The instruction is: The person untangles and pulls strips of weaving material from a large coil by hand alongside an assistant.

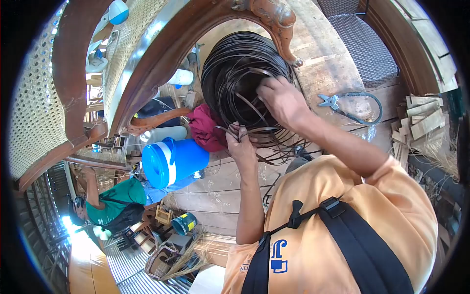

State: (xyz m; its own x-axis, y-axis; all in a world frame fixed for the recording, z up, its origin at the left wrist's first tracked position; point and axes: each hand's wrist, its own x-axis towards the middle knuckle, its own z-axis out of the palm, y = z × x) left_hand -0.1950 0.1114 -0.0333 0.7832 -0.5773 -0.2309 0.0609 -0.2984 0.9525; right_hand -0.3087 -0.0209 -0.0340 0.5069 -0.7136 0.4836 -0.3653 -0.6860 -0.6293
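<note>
A large coil of thin, dark brown flat strip (220,73) lies in front of me, its loops loose towards my body. At its near edge, my left hand (240,143) is closed, with the fingers pinching a length of the strip. My right hand (281,100) reaches over the coil's right side, its fingers curled together. A lighter brown piece of strip (250,104) curves across the coil's opening between my hands. The right fingertips are partly hidden, so whether they grip a strand is unclear.
A carved wooden furniture frame (161,54) with woven cane arches over the left. Blue-handled pliers (330,101) lie right of the coil. A blue lidded bucket (181,159), a maroon cloth (203,128) and wood offcuts (421,117) are nearby. A person in green (122,198) works at left.
</note>
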